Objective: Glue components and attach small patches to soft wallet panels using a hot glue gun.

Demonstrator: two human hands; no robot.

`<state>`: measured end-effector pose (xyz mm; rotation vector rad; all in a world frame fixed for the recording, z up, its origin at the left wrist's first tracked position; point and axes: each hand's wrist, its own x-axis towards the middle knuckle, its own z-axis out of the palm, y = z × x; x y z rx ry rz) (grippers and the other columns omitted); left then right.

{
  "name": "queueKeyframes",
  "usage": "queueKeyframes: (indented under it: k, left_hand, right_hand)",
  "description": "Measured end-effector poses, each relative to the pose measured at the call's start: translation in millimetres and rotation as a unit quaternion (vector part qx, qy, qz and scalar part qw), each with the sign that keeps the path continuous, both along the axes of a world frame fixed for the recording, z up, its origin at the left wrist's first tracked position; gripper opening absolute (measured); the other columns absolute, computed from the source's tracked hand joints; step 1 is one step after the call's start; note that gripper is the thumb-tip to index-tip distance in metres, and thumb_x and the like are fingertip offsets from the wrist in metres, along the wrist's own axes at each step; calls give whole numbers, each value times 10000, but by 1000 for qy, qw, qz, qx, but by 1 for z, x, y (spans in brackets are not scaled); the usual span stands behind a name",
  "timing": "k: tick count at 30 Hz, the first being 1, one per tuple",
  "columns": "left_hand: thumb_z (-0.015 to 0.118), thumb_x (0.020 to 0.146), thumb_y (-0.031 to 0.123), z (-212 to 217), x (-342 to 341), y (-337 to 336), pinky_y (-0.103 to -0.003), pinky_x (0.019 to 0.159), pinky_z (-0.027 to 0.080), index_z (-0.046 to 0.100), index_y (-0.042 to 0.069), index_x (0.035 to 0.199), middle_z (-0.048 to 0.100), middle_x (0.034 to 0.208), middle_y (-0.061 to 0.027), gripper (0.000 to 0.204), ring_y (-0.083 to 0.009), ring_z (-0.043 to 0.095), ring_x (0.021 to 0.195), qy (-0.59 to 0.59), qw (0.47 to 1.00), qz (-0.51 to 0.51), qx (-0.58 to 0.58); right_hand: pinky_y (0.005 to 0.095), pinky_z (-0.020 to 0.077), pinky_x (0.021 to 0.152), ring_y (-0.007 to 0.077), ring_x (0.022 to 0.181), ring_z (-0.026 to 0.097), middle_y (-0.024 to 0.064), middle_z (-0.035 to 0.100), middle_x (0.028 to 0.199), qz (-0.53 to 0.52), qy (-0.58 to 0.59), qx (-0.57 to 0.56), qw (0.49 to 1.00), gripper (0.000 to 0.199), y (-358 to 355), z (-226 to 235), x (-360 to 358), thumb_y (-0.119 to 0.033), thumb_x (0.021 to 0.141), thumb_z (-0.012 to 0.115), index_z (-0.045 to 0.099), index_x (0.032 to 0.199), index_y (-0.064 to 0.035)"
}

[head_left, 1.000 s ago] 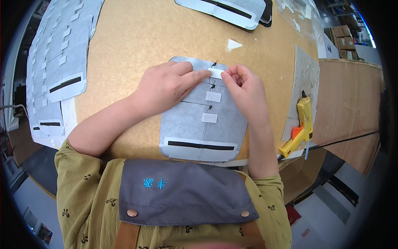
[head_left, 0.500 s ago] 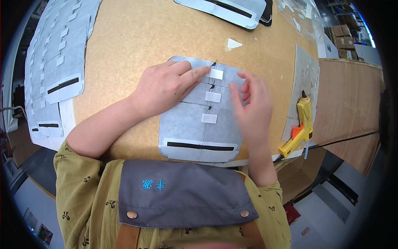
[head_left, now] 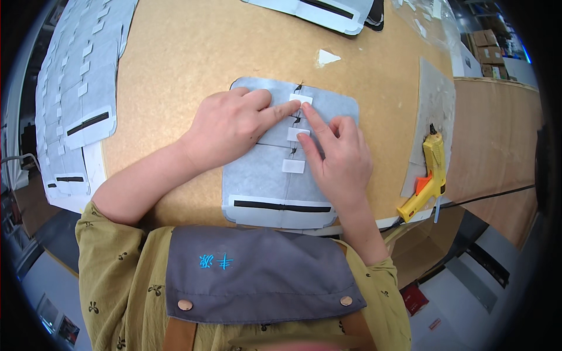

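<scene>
A grey fabric panel (head_left: 257,175) lies flat before me, with a black strip (head_left: 282,206) across its near end. Down its middle seam run a far white tab (head_left: 298,98), a middle white tab (head_left: 298,134) and a near white tab (head_left: 293,166), with dark thread tufts between them. My left hand (head_left: 231,124) rests on the panel's left side, its index finger stretched onto the far tab and the other fingers curled. From the right, my right hand (head_left: 341,153) touches the same tab with its extended index fingertip; its thumb is by the middle tab. Neither hand grips anything.
Similar grey panels (head_left: 93,108) overlap at the table's left side, and more panels (head_left: 328,14) lie at the far edge. A yellow glue gun (head_left: 432,169) sits on a grey board (head_left: 417,146) at right, its cord trailing off. A white scrap (head_left: 328,57) lies beyond the panel.
My right hand has moved left and inward, from beside the panel onto the far white tab, its index finger now stretched out. My left hand stays on the panel.
</scene>
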<state>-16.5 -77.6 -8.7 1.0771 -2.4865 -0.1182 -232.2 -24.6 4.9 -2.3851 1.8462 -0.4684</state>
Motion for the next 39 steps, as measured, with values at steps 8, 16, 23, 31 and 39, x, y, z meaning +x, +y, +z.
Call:
queueKeyframes:
  k: [8,16,23,31,39]
  left_hand:
    - [630,818,138,2,-3,2,-305,523,500,675,257,1296,511,741,5,494,-174,588,649,-1,999,30,23]
    - [684,798,119,-1,-3,1,-320,500,467,675,286,1303,485,696,7,532,-173,546,601,-17,1000,25,-2]
    - [679,797,112,0,0,2,-321,501,463,690,273,1275,478,687,5,505,-175,540,592,24,1000,9,4]
    - [678,800,110,-2,-3,2,-319,506,463,706,265,1253,487,690,7,479,-175,544,595,55,998,33,4]
    - [642,900,37,19,12,-4,-346,595,509,650,148,1274,606,803,-58,391,-229,608,670,118,982,100,106]
  right_hand:
    - [336,487,671,197,798,559,26,507,919,-37,-86,12,996,453,-5,0,0,-330,874,739,667,1316,-267]
    - [333,490,681,197,802,562,36,522,940,-26,-42,41,998,466,-9,0,-2,-308,874,747,659,1330,-277]
    - [319,479,642,176,749,560,8,515,867,-13,-78,3,997,411,-4,-3,-5,-279,850,768,714,1257,-278]
    - [306,471,630,168,727,551,5,517,852,-2,-93,-13,996,408,-7,-7,-6,-253,851,767,717,1256,-269]
    - [334,467,596,175,708,530,-9,463,824,-7,-72,-17,997,400,-7,-10,-9,-357,854,745,709,1252,-329]
